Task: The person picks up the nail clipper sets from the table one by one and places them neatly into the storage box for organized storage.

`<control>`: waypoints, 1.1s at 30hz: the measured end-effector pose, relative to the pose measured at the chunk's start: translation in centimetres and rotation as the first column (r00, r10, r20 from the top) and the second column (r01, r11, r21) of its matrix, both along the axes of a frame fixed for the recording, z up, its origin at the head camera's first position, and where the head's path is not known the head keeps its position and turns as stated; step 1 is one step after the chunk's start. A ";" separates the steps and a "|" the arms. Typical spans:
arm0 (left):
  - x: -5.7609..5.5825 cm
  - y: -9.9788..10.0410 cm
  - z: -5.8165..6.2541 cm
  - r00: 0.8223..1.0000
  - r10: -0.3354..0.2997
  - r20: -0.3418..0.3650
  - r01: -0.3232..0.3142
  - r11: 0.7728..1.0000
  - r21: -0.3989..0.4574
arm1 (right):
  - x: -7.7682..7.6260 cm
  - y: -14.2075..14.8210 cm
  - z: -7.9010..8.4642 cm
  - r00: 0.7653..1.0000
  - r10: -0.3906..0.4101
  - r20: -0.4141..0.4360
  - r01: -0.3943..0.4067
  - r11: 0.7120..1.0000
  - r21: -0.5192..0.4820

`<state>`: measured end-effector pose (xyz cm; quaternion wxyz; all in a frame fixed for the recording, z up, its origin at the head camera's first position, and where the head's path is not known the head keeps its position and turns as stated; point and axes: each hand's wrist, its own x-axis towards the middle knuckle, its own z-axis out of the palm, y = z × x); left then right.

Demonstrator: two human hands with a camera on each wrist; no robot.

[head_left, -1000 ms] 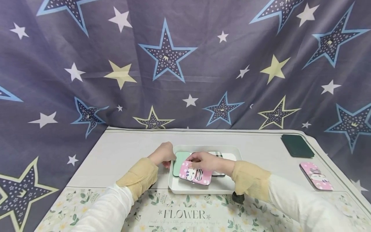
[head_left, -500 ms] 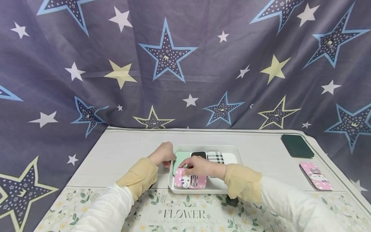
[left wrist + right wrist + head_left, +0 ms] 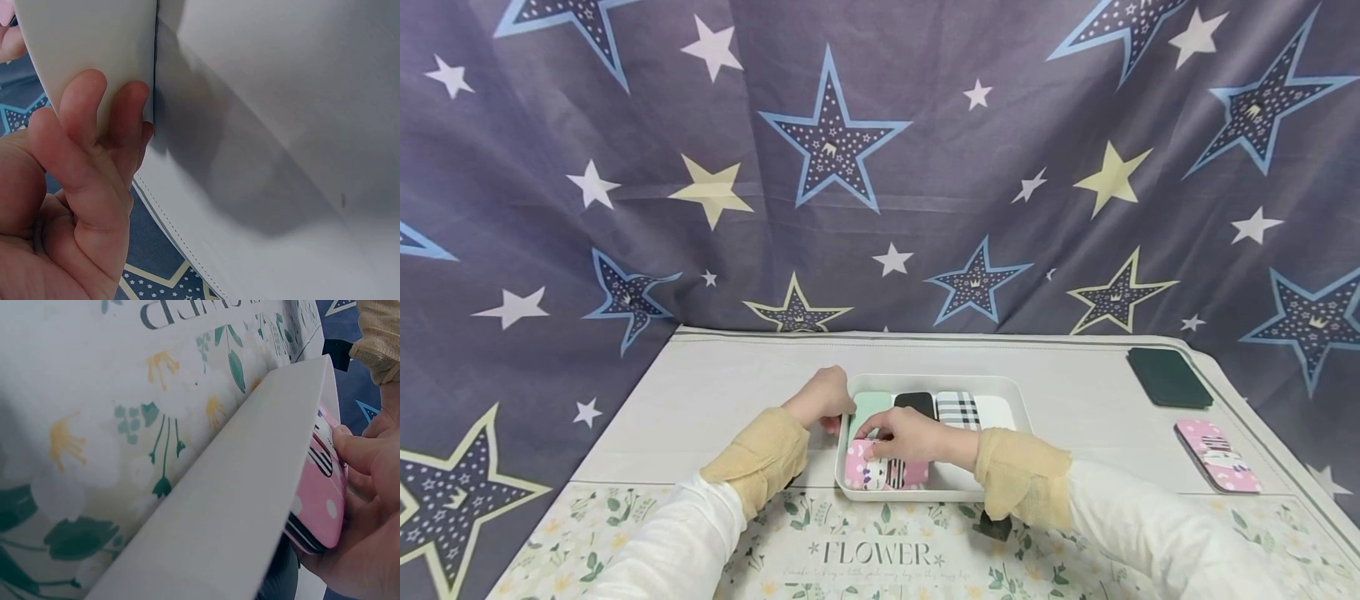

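In the head view, a white tray [image 3: 1000, 483] stands at the table's middle. My left hand [image 3: 823, 400] grips its left wall; in the left wrist view, bent fingers [image 3: 87, 100] lie against the outer side. My right hand [image 3: 913, 433] holds a flat pink case [image 3: 865, 475] with a white cartoon cat and stripes, at the tray's front left corner. The right wrist view shows the thumb on the pink case's face and its dark layered edge. Behind it in the tray lie a mint green case [image 3: 870, 407], a black case [image 3: 914, 402] and a plaid case [image 3: 957, 408].
Towards the right of the table lie a second pink cartoon case [image 3: 1217, 457] and a dark green case [image 3: 1170, 377]. A floral mat [image 3: 880, 550] with the word FLOWER covers the front. A star-patterned curtain [image 3: 880, 183] hangs behind the table.
My right hand has carried the pink case left and towards the front of the tray, uncovering the black and plaid cases. The left hand has stayed at the tray's left wall.
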<state>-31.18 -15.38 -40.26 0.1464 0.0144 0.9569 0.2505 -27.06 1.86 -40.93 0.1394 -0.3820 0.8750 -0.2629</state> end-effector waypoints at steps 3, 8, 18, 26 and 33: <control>0.0 0.0 0.0 1.000 0.001 -0.003 -0.001 1.000 -0.002 | 0.2 -0.1 -0.1 1.000 0.002 -0.008 -0.002 1.000 -0.010; 0.1 0.0 0.0 1.000 -0.002 -0.003 0.002 1.000 -0.006 | 0.2 -0.2 -0.3 1.000 -0.002 -0.005 0.001 1.000 -0.011; 0.0 0.0 0.0 1.000 -0.007 -0.015 0.007 1.000 0.009 | 0.4 -0.3 -0.3 0.997 0.007 -0.083 -0.007 1.000 0.004; 0.1 -0.1 0.0 1.000 -0.005 -0.011 0.005 1.000 0.015 | 0.7 -0.5 -0.1 0.991 -0.001 -0.132 0.001 1.000 0.000; 0.0 -0.1 0.0 1.000 -0.007 -0.017 0.007 1.000 0.016 | 0.6 -0.4 -0.1 0.995 -0.026 -0.096 0.021 0.999 -0.048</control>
